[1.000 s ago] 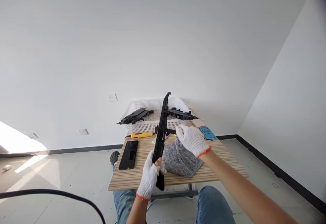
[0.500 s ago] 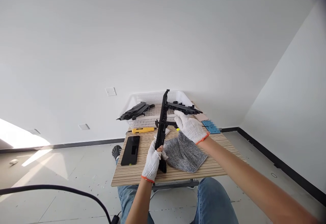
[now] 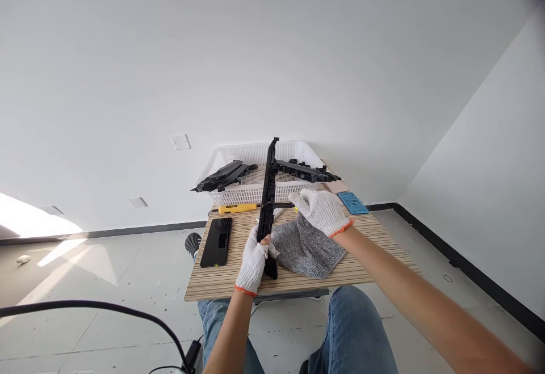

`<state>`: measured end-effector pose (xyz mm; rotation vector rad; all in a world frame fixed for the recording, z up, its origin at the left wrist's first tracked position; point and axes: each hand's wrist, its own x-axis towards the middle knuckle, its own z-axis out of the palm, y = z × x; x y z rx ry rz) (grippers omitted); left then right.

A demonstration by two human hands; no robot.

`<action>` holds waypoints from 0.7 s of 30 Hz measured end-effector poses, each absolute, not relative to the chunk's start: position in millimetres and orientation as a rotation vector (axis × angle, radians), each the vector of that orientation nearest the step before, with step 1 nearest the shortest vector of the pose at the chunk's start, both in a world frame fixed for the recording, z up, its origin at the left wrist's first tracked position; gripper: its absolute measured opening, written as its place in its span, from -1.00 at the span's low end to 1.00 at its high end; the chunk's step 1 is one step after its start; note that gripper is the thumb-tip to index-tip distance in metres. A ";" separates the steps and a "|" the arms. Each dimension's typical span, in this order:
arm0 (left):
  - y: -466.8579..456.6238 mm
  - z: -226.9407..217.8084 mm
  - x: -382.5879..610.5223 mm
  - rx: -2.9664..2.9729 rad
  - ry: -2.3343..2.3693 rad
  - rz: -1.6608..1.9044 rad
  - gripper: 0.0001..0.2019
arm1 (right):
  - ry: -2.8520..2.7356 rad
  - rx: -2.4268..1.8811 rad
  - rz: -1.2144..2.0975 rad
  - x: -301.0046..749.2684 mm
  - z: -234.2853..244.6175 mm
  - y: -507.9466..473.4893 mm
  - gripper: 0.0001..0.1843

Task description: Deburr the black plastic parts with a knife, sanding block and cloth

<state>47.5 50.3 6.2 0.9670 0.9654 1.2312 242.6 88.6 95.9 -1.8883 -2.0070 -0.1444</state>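
My left hand (image 3: 252,261), in a white knit glove, is closed around the lower end of a long black plastic part (image 3: 268,192) that stands nearly upright over the wooden slatted table (image 3: 374,249). My right hand (image 3: 318,210), also gloved, is held beside the part's middle, fingers curled round a dark tool whose shaft reaches the part; the grip itself is mostly hidden. Beneath the hands lies a grey knit cloth (image 3: 306,249).
A white plastic basket (image 3: 251,192) at the table's far end holds several black plastic parts (image 3: 223,175). A yellow screwdriver (image 3: 236,208), a black flat panel (image 3: 217,242) and a blue card (image 3: 352,202) lie on the table. A black cable (image 3: 106,311) crosses the floor at left.
The view has shifted a little. The black part stays upright in my left hand, and my right hand remains by its middle, having dipped slightly towards the cloth.
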 end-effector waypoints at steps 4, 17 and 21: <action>47.9 7.1 47.3 0.978 0.966 1.220 -0.48 | -2.021 -1.907 -0.151 239.0 100.1 88.0 -0.10; 50.2 -0.5 46.5 1.007 1.005 1.217 -0.52 | -1.908 -1.971 -0.355 232.3 98.3 82.9 -0.45; 49.7 1.3 47.8 1.014 1.000 1.218 -0.45 | -1.970 -1.854 -0.471 234.9 91.6 84.3 -0.43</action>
